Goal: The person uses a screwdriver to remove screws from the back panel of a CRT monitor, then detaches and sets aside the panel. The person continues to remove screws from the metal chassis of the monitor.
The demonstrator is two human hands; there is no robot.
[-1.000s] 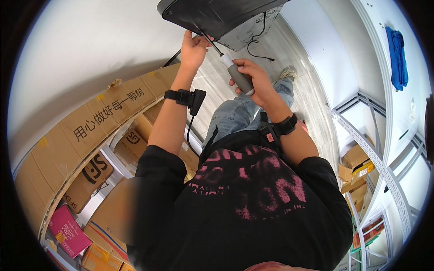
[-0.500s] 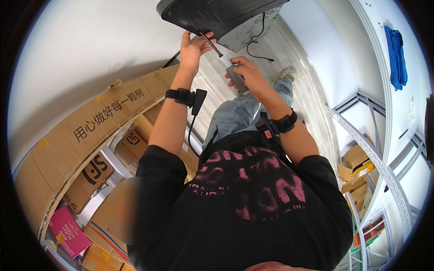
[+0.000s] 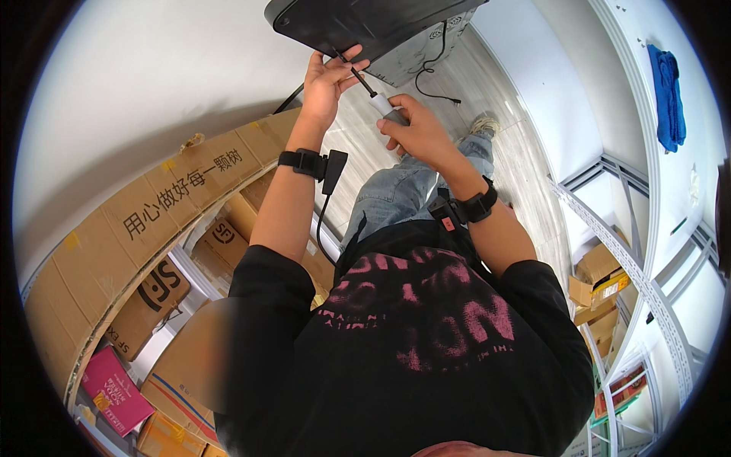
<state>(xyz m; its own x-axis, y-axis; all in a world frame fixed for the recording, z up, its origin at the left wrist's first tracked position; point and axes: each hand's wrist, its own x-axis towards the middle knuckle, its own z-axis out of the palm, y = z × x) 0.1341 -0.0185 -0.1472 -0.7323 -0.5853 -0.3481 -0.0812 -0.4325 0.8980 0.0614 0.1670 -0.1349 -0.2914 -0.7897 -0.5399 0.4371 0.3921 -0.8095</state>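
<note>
A screwdriver with a dark shaft and a grey-and-white handle (image 3: 381,103) points up and left at the underside of a black panel (image 3: 343,30), at the top of the view. My right hand (image 3: 419,135) is wrapped round its handle and covers the lower part. Close under the panel's edge, my left hand (image 3: 326,85) has thumb and fingers about the shaft near the tip, some fingertips spread close to the panel. What the tip meets at the panel is too small to make out.
Below the panel stands a pale perforated metal case (image 3: 415,57), with a black cable (image 3: 423,72) trailing onto the floor. Cardboard boxes (image 3: 152,190) fill the left side. White metal shelving (image 3: 647,266) runs along the right, and a blue cloth (image 3: 667,99) hangs there.
My right hand has shifted its grip and turned round the handle, hiding the handle end that showed before. The left fingers have moved slightly along the shaft. The panel stays put.
</note>
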